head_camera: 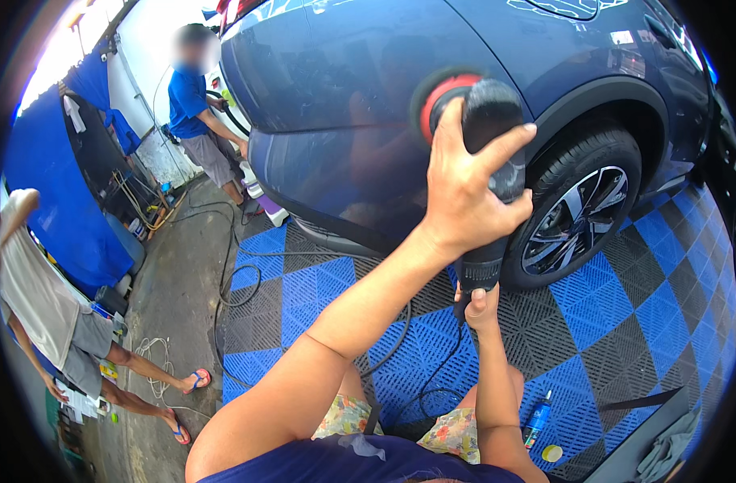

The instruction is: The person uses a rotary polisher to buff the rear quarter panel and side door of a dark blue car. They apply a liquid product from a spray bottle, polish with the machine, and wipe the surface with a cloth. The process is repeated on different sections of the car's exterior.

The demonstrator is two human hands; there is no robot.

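Note:
A black car polisher (505, 115) is held in both my hands against the rear side panel of a dark blue-grey car (319, 78). My left hand (473, 181) wraps over the polisher's head, fingers spread around it. Further back, my right hand (483, 309) grips the rear end of the body, where the black cord (446, 362) comes out. The polisher's round pad, with its red backing plate (431, 111), faces the paint just ahead of the wheel arch (585, 99); its rim looks blurred. Part of the pad is hidden behind the head and my fingers.
A car wheel (576, 223) stands right of the polisher. Cable loops (241, 284) cross the blue and black floor tiles (319, 284). A blue bottle (538, 416) and a small yellow round pad (552, 453) lie near my right leg. Two people (190, 99) (48, 290) stand at left.

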